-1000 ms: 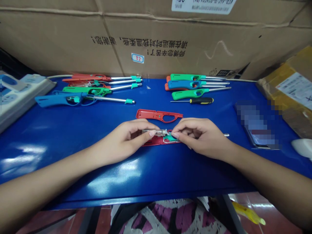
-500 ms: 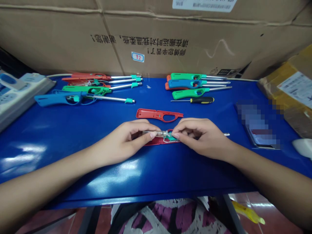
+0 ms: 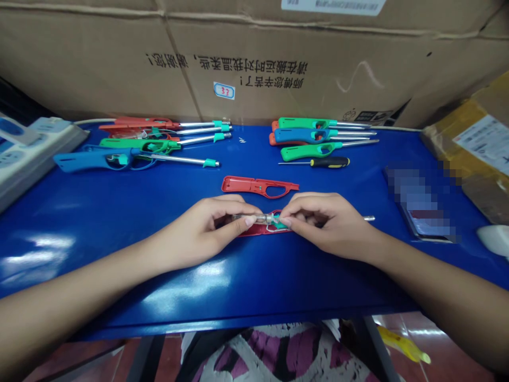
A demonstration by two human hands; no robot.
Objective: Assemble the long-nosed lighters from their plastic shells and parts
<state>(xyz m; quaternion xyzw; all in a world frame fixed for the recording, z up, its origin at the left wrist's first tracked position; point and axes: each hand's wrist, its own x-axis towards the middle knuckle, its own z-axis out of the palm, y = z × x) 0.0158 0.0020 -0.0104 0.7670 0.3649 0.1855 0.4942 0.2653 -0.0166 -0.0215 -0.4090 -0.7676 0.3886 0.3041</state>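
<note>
Between the thumb and fingers of my left hand (image 3: 212, 225) is a clear gas tank (image 3: 261, 218), held level. It lies over a red lighter half-shell (image 3: 256, 231), which my fingers partly cover. My right hand (image 3: 332, 223) is closed in a pinch at the tank's valve end, beside a green trigger (image 3: 282, 225). Whatever lies between those fingertips is too small or hidden to make out. A metal tube tip (image 3: 369, 218) shows past my right hand. Just beyond my hands rests the matching red half-shell (image 3: 242, 184), its inner side up.
Opened lighters (image 3: 95, 159) lie at the back left, several closed ones (image 3: 298, 153) at the back right. Near these are a screwdriver (image 3: 330, 163) and small white pins (image 3: 242, 140). A phone (image 3: 421, 207), power strip (image 3: 35, 154) and cardboard boxes (image 3: 246, 48) edge the blue table (image 3: 246, 281).
My hands keep almost the same pose around the gas tank and the half-shell. The view has shifted very slightly.
</note>
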